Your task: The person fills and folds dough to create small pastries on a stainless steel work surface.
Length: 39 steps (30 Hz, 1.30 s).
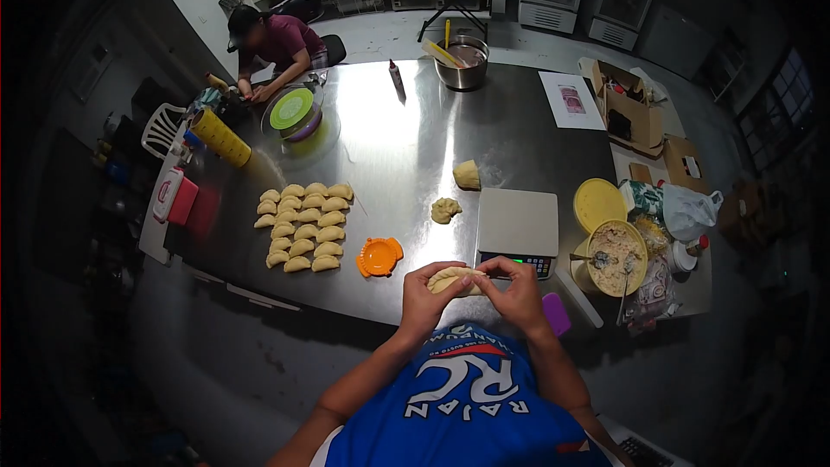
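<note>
Between my two hands, just past the front edge of the steel table, is a folded dough dumpling with a crimped rim. My left hand grips its left end, thumb on top. My right hand pinches the right end of the rim. Left of them lies an orange dumpling mold, opened flat. Rows of crimped dumplings lie farther left. Beyond my hands are a small dough lump and a larger dough piece. A digital scale stands right of the dough.
A tub of filling with spoons stands at the right, near a yellow lid and plastic bags. A steel pot, a bottle and a green-lidded bowl stand farther back. A person sits at the far left corner.
</note>
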### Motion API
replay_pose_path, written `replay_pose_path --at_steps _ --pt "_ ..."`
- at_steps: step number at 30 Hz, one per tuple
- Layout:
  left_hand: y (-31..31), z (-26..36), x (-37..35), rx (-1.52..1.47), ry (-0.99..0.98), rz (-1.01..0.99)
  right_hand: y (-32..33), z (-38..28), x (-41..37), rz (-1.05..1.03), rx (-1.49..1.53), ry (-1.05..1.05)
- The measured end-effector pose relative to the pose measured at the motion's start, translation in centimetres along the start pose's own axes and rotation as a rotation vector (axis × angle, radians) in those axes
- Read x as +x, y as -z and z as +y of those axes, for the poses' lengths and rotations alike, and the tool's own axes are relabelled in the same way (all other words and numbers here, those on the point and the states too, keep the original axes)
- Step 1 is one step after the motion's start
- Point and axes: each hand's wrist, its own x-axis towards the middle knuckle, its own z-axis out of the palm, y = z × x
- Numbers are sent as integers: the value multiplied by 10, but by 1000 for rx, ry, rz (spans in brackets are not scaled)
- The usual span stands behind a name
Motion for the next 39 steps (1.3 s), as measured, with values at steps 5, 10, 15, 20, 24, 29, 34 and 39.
replay_pose_path --at_steps 5,10,15,20,24,29,34,39 --pt "1 2 2 37 44 -13 0 -6 2 -14 -111 82" --pt "5 -3 2 -4 10 14 -2 2 1 -36 210 -66" --pt "3 -1 1 -82 76 15 -3 12 0 -50 417 -188" --pt "4 -3 2 -118 116 16 -3 1 -4 73 -184 259" --pt "5 -6 1 -140 118 34 6 -7 2 -7 -440 530" --pt "5 -6 1 -86 106 31 18 -10 10 -327 -780 758" --pt "7 -15 3 -59 97 42 19 -25 17 -453 -991 911" --pt "6 -12 4 -67 93 68 26 -35 21 -458 -1014 881"
